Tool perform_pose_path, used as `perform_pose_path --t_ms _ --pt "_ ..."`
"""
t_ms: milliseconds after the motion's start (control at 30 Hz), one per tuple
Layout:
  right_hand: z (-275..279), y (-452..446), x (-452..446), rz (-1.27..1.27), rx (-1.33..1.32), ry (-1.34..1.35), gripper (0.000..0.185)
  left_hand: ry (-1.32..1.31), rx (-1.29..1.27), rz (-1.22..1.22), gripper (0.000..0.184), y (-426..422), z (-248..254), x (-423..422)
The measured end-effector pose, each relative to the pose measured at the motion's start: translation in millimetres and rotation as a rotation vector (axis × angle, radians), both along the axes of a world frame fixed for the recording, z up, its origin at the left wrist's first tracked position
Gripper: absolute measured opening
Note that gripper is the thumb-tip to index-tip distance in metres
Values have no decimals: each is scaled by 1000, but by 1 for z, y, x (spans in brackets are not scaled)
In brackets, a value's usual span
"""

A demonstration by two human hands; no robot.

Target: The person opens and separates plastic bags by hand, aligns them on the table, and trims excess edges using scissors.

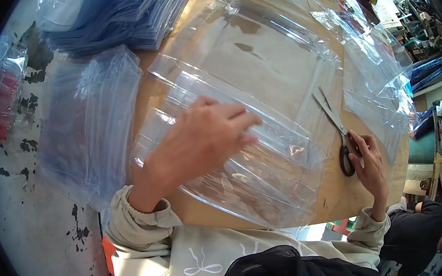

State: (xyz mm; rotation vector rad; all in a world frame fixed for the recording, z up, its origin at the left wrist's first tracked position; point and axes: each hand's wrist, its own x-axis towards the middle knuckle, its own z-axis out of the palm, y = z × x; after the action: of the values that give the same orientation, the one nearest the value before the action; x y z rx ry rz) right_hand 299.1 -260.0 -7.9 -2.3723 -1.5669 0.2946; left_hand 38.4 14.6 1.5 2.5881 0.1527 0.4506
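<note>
The plastic (pixel 268 99) lies spread over the middle of the desk (pixel 339 201), and the step in hand seems to be arranging its layers: the left hand (pixel 204 134) is above it with a loosely parted grip, nothing visible inside. Beside it, the right hand (pixel 369 166) is at the handles of the scissors (pixel 341 128), its grip I cannot tell; the next move probably calls for gentle fingers.

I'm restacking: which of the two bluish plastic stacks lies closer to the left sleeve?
The lower stack, its near corner beside the left sleeve; the upper stack looks deeper blue and runs off the picture's top edge.
</note>
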Motion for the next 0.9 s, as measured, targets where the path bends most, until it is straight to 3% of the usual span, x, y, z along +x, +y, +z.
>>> perform_pose_path --t_ms 133,233,267,367,433,500,567,700,800,900 --pt "12 -3 -13 -106 -135 -6 58 82 -177 -211 17 -6 -19 -1" --pt "17 -19 11 -314 -134 780 53 111 -269 -268 19 -6 -32 6" --pt "21 -23 11 -412 -5 1216 54 112 -296 -290 19 -2 -32 10" --pt "5 -13 -10 -218 428 1281 56 93 -341 -344 21 2 -35 17" --pt "3 -6 -30 -213 420 1480 55 102 -364 -371 21 3 -34 21" --pt "22 0 -36 -179 142 1537 50 133 -394 -386 22 4 -30 25" --pt "32 6 -36 -185 -260 1311 41 127 -465 -386 22 4 -33 27" --pt "32 18 -38 -42 -474 1081 37 91 -489 -384 21 7 -38 28" --pt "26 19 -37 23 -422 1036 38 128 -596 -385 20 7 -40 29" --pt "23 18 -35 40 -406 1017 38 127 -531 -379 25 7 -40 31"
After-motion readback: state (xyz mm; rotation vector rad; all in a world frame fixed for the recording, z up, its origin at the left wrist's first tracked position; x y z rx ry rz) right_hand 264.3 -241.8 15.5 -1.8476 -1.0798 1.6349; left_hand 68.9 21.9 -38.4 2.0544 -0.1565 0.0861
